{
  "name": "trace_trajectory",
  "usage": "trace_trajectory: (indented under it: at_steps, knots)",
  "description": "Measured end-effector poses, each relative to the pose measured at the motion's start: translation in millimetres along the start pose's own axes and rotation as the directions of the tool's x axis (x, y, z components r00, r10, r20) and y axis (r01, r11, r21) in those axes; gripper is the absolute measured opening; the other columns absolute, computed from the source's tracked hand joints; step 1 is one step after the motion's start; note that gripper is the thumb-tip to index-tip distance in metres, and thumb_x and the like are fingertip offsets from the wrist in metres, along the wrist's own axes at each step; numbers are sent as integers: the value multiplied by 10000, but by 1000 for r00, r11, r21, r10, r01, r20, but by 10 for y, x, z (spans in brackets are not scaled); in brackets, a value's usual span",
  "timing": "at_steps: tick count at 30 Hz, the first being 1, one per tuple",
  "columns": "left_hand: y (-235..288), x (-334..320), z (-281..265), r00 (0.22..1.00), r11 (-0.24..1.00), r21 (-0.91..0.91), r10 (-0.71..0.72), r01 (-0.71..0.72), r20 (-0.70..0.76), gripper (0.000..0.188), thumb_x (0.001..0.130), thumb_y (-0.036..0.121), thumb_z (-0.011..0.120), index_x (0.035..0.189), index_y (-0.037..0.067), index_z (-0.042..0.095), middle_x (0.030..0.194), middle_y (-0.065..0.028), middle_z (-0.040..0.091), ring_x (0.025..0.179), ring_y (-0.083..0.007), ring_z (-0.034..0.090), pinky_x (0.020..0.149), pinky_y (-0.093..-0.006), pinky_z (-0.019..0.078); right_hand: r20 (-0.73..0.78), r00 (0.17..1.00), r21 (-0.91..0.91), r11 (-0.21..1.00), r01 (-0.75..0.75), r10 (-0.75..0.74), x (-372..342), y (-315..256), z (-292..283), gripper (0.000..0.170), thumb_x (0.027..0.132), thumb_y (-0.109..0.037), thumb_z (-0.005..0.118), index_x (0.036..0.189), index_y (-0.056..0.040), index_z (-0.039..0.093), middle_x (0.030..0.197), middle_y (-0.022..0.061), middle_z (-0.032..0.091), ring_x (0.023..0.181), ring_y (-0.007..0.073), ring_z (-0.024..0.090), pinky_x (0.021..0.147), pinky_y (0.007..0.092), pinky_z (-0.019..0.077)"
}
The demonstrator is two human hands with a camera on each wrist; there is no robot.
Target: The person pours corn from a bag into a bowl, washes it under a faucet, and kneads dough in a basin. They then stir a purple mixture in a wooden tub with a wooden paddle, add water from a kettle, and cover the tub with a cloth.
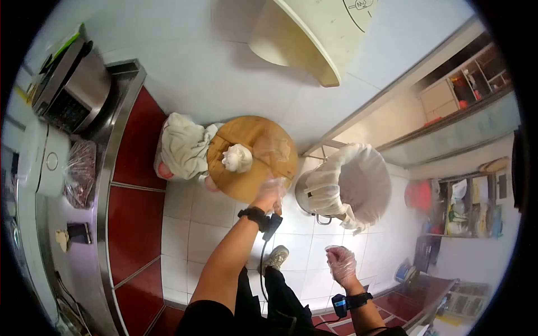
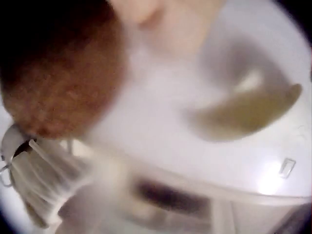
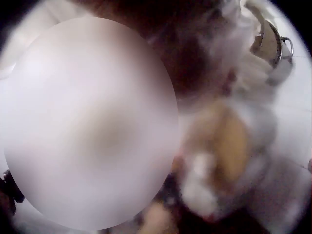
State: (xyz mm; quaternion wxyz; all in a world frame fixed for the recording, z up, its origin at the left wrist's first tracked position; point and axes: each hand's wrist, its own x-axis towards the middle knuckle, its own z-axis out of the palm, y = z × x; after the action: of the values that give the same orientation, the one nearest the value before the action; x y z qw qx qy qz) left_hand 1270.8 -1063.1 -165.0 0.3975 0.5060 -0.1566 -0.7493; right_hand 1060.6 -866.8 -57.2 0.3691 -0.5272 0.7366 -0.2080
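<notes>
My left hand [image 1: 270, 195], in a clear plastic glove, reaches over the near edge of a round wooden board [image 1: 230, 182]. It is blurred, and I cannot tell how its fingers lie. A crumpled white bundle [image 1: 237, 158] sits on the board, left of that hand. Beyond the fingers, a patch of clear plastic [image 1: 273, 150] overlaps the board. My right hand [image 1: 342, 264], also gloved in clear plastic, hangs above the tiled floor with loosely curled fingers and nothing visible in it. A large pale blurred oval hides much of the right wrist view.
Right of the board stands a metal pot [image 1: 308, 196] lined with white cloth [image 1: 330, 182]. A pale green cloth [image 1: 188, 145] lies left of the board. Farther left is a counter with red doors [image 1: 137, 221], holding a cooker [image 1: 84, 89]. A cream panel [image 1: 314, 33] juts from the wall.
</notes>
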Motion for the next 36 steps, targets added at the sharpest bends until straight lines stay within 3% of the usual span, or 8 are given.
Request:
trace_trajectory:
  at_steps: [2,7,10,22,25,26,29,36]
  knots:
    - [486,-231,177,982,975,154,-138,157,-128,125,840,226,576,780,123,537,597,23,478,471,-87,441,371,-229,322,-16,999,-84,995,50,-51,-27,-11,41,91,791,-25,568,862,-12,623,724,128,598,596,177,574,553,275,465]
    - [44,287,-169,960,929,248,247,-274,134,207,836,236,579,702,119,473,554,18,446,435,-93,426,367,-237,330,-45,997,-64,996,64,-67,-10,-240,41,80,802,-53,578,857,-22,628,775,90,601,632,138,564,565,255,463]
    - [0,161,-209,945,940,-303,-55,158,323,234,876,240,518,683,129,445,531,15,399,415,-106,407,369,-242,318,-41,992,-135,985,111,-117,-69,-295,18,86,790,-56,582,857,-27,627,786,122,610,664,197,587,592,286,476]
    - [216,56,-84,988,982,-166,-108,88,-113,291,905,284,469,928,-6,480,555,-2,449,434,-101,395,395,-226,351,-32,988,-145,979,146,-152,-17,-299,-104,95,760,-45,584,850,-49,616,776,148,604,696,299,595,617,348,488]
    - [555,-2,-7,992,965,-232,-119,123,29,274,902,295,476,907,21,480,591,-18,463,440,-109,401,393,-235,348,-39,980,-169,967,189,-198,-32,-320,-144,101,750,-45,591,848,-54,615,762,145,600,678,305,592,603,352,487]
    - [-18,586,-493,891,663,-657,-32,358,453,251,900,300,485,869,51,469,636,-28,478,479,-119,428,421,-249,362,-42,981,-168,970,178,-188,-47,-350,-156,105,748,-45,592,849,-55,616,758,144,600,676,306,592,601,354,487]
    - [158,259,-305,994,993,67,-100,103,-41,239,894,292,494,838,64,453,681,-30,485,544,-134,463,479,-264,383,-35,986,-164,975,153,-160,-62,-378,-218,120,742,-43,594,859,-54,618,757,145,604,670,306,593,591,359,486]
    - [-47,-682,417,985,975,-159,-140,154,99,123,866,160,544,916,70,477,807,-40,510,766,-143,496,690,-282,421,24,1000,48,999,-15,13,-32,-209,-75,160,807,-96,561,946,-25,599,730,135,607,677,242,602,610,322,477]
